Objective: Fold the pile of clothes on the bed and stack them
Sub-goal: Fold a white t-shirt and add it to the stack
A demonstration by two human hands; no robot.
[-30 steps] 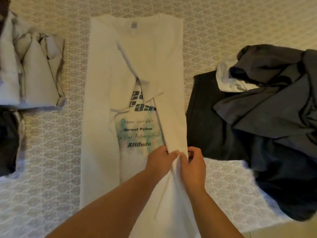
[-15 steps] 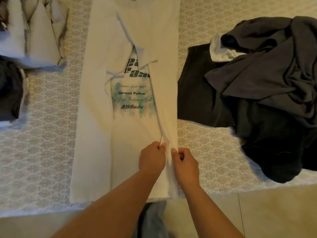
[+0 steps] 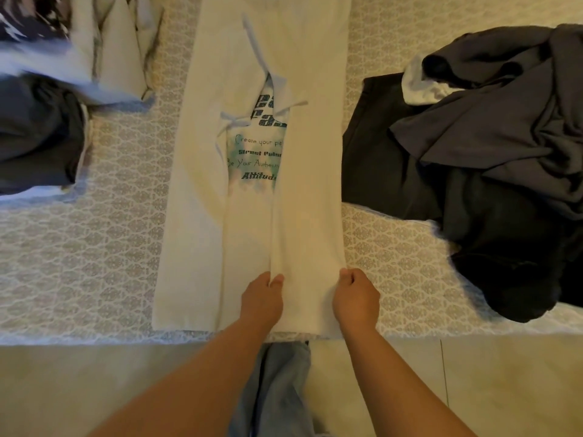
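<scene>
Both hands, the left hand [image 3: 263, 298] and the right hand [image 3: 356, 298], pinch the hem of the white T-shirt [image 3: 252, 216] lying on the bed [image 3: 94, 247]; uneven lifting could, I think, open the folded sides.

A bed [image 3: 94, 247] covered by a pale spread with a repeating grey lattice pattern fills most of the view. Below its near edge lies a beige tiled floor [image 3: 504, 389], lit warm and dim.

Single head-worn wide-angle view, steeply downward and close above the bed [image 3: 94, 247] edge and floor [image 3: 473, 389].
</scene>
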